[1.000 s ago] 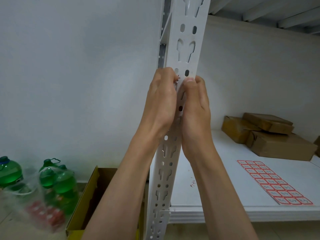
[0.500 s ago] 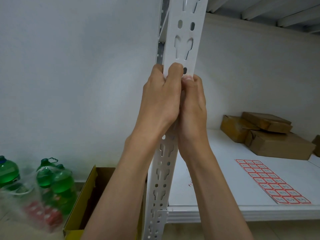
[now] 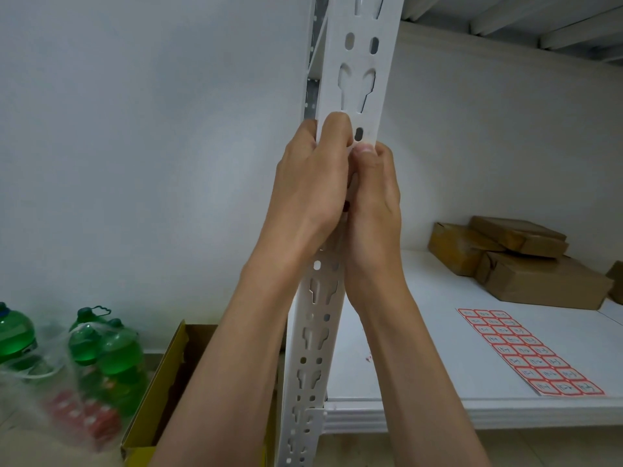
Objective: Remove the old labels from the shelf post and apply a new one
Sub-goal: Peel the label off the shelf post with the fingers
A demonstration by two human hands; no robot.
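Fingers (image 3: pixel 332 129) of the left hand (image 3: pixel 310 183) curl round the left edge of the upright white perforated metal shelf post (image 3: pixel 362 55), gripping it. The right hand (image 3: pixel 374 203) presses its thumb against the post's face just beside; whether it pinches anything I cannot tell. The post bears keyhole slots and oval holes. A sheet of red-bordered labels (image 3: pixel 529 352) lies on the white shelf (image 3: pixel 421 332), near brown paper-wrapped parcels (image 3: pixel 519 261).

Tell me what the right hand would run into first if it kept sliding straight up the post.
Probably nothing: above the right hand the white slotted metal shelf post shows only bare holes.
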